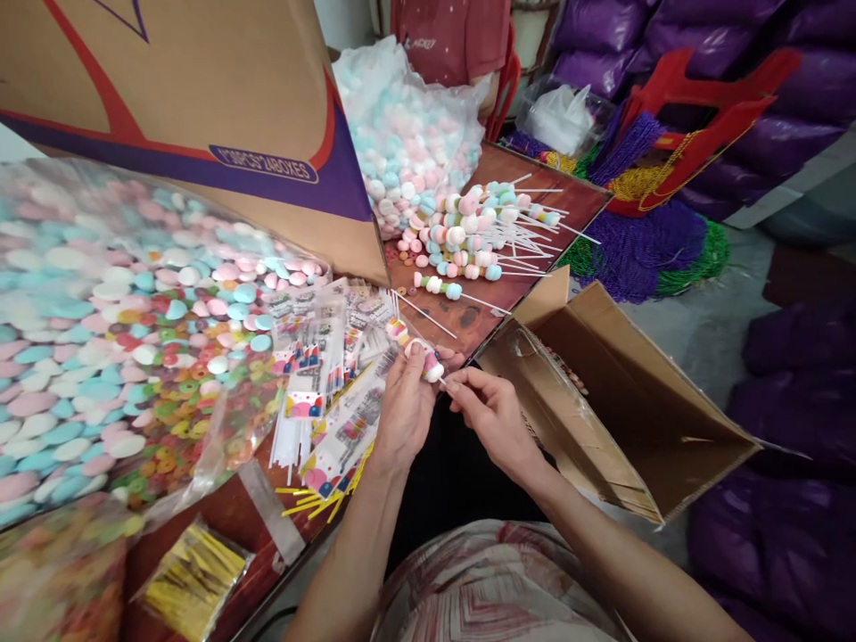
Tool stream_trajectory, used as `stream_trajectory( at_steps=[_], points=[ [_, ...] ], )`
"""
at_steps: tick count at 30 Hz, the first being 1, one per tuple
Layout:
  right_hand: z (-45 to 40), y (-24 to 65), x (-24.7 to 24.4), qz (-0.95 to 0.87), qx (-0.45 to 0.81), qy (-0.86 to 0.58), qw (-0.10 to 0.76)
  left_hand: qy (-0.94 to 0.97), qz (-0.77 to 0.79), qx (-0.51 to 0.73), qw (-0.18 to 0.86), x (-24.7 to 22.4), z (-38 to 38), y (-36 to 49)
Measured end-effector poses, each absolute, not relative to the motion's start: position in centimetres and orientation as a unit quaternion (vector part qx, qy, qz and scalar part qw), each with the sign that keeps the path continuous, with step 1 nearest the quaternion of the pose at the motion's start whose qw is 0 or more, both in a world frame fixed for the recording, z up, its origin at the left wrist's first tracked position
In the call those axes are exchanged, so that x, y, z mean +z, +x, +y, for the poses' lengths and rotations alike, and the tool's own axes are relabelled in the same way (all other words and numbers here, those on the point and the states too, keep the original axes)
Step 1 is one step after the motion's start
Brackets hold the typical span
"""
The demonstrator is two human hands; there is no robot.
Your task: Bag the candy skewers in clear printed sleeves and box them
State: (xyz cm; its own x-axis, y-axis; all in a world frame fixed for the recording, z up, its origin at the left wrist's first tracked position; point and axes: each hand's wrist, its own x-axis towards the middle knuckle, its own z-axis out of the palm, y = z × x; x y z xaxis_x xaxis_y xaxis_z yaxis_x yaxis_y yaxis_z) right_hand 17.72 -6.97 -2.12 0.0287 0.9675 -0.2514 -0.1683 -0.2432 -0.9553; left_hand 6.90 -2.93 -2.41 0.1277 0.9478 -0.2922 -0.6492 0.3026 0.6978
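Note:
My left hand [409, 406] is closed around a candy skewer [432, 364] inside what looks like a clear wrapper, its colourful end pointing up and left. My right hand [491, 408] pinches the lower end near a white stick, just right of the left hand. Beside my left hand lie printed clear bags [348, 423] and yellow ties [317, 504]. Behind the hands, finished-looking skewers [468, 227] of pink, white, blue and green candies are piled, with one skewer [438, 286] lying apart in front.
Loose marshmallows and gummy rings [134, 357] cover the left side. A large carton [201, 116] stands behind them, near a full marshmallow bag [407, 125]. An open cardboard box [621, 401] is at right. A person in a red shirt [451, 40] is across the table.

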Motion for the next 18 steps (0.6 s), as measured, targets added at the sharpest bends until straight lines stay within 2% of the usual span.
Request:
stream_trajectory(
  at_steps=[8, 13, 18],
  points=[
    [-8.0, 19.2, -2.3, -0.506, 0.467, -0.560, 0.460, 0.152, 0.381, 0.575, 0.708, -2.3, -2.0, 6.0],
    [-8.1, 19.1, -3.1, -0.616, 0.322, -0.555, 0.457, 0.161, 0.355, 0.587, 0.710, -2.6, -2.4, 6.7],
    [-7.8, 18.9, -3.5, -0.720, 0.147, -0.558, 0.385, 0.180, 0.349, 0.580, 0.714, -2.7, -2.7, 7.1]
  ],
)
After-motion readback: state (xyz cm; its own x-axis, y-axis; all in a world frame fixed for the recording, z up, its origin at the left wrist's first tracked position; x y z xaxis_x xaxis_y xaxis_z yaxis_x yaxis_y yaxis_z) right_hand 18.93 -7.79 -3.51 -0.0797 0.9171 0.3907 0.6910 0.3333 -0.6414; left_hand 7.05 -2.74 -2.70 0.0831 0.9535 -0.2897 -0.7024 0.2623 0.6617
